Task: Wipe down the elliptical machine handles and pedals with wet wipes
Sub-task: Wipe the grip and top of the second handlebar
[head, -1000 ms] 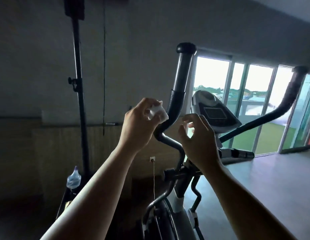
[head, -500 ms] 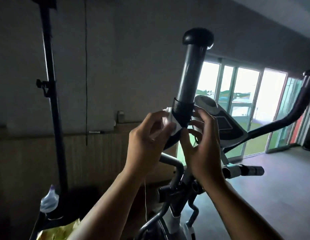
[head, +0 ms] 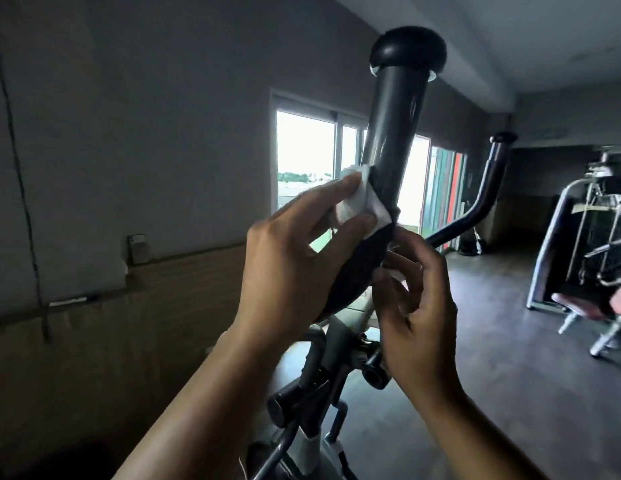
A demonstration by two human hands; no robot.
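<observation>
The elliptical's left handle (head: 394,133) is a dark tube with a round black cap, rising in the middle of the view. My left hand (head: 295,261) pinches a white wet wipe (head: 116,199) against the handle's left side, just above the black grip section. My right hand (head: 411,299) is on the handle's right side at the same height, fingers curled, with a pale bit of wipe showing between the fingertips. The right handle (head: 489,188) curves up further back. The pedals are out of view.
The elliptical's frame and crossbar (head: 323,386) sit below my hands. A weight machine (head: 586,244) stands at the right on the dark floor. Bright sliding windows (head: 305,157) are behind the handle. A wall ledge (head: 77,303) runs along the left.
The view has come closer and turned right, hiding the console. Both hands stay at the left handle, and the wipe now lies flatter against the tube above the grip.
</observation>
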